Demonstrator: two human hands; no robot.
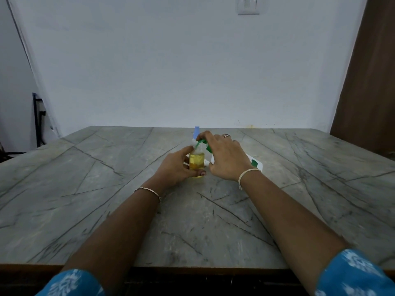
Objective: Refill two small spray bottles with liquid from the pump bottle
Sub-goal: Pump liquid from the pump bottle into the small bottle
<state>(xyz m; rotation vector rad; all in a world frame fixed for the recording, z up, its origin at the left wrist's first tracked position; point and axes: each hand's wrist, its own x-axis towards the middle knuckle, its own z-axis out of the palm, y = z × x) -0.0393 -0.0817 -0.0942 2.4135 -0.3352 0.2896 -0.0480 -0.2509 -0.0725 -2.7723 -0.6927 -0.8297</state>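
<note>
A small clear spray bottle [196, 160] with yellow liquid stands uncapped on the table [106, 178], gripped around its body by my left hand [178, 165]. My right hand [226, 155] lies over the white pump bottle [255, 163], which is tilted, its green nozzle [201, 143] reaching over the small bottle's open neck. Just behind stands a second small spray bottle with a light blue cap [196, 131], mostly hidden by the front bottle.
A small white piece, possibly the removed sprayer top [207, 161], lies between the two hands. The grey marble table runs to a white wall at the back. A brown door [367, 82] is at the right.
</note>
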